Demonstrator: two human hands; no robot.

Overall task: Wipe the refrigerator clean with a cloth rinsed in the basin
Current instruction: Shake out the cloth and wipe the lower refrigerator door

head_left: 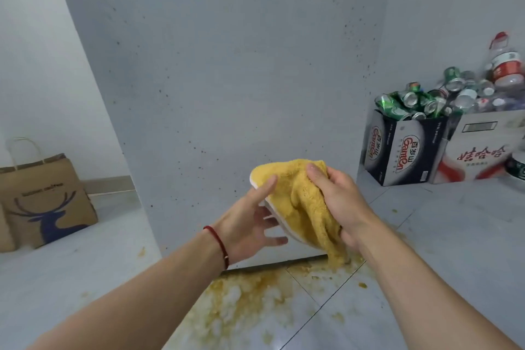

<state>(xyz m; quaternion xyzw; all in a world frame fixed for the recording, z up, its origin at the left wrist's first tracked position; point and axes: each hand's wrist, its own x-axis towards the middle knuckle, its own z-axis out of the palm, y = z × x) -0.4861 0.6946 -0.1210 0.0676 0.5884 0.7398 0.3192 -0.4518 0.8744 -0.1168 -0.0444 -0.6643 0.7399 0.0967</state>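
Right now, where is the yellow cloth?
The yellow cloth is held in both hands, low centre in the head view, before the refrigerator door.

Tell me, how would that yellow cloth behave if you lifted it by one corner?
Probably floppy: the yellow cloth sags and folds between the left hand and right hand. Its fuzzy pile suggests it grips rather than slips. Whether it is wet and heavy, I cannot tell.
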